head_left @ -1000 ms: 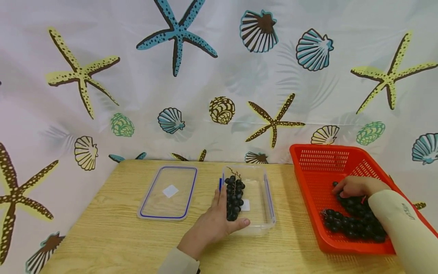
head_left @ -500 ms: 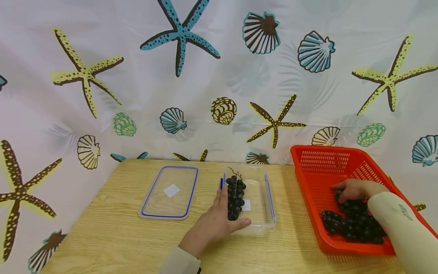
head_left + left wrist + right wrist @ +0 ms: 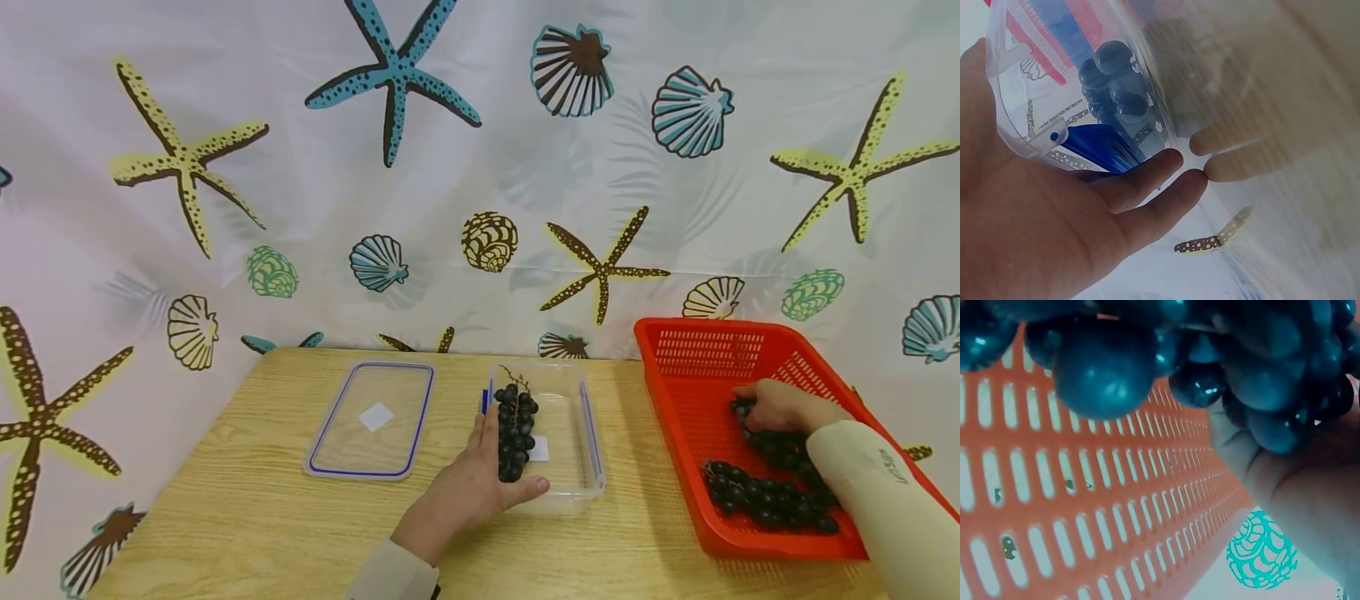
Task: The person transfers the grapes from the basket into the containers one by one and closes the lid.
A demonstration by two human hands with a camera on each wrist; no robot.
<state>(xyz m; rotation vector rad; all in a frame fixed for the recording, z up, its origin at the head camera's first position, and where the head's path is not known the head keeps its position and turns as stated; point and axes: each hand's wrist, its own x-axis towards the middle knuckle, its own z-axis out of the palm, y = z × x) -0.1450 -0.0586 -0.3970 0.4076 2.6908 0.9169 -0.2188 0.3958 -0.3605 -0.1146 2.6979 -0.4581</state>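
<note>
My left hand (image 3: pixel 468 496) rests at the near left corner of a clear plastic container (image 3: pixel 591 433). Its fingers lie straight along the outer left wall, and the thumb reaches across the front. Inside that container, along the left, lies a bunch of dark grapes (image 3: pixel 516 437). In the left wrist view, the fingertips touch the table beside a blue clasp (image 3: pixel 1097 147). My right hand (image 3: pixel 787 407) grips another bunch of dark grapes (image 3: pixel 776 448) in the red basket (image 3: pixel 671 433); the right wrist view shows these grapes (image 3: pixel 1107 375) close up, partly hiding the fingers.
A further bunch of grapes (image 3: pixel 768 500) lies at the basket's near side. Left of the container, a clear lid with a blue seal (image 3: pixel 352 450) lies flat on the wooden table (image 3: pixel 247 500). A patterned curtain (image 3: pixel 450 192) hangs behind the table.
My right hand has closed on the upper grapes in the basket and shifted up slightly; a gap now shows between them and the lower bunch. The left hand stays put.
</note>
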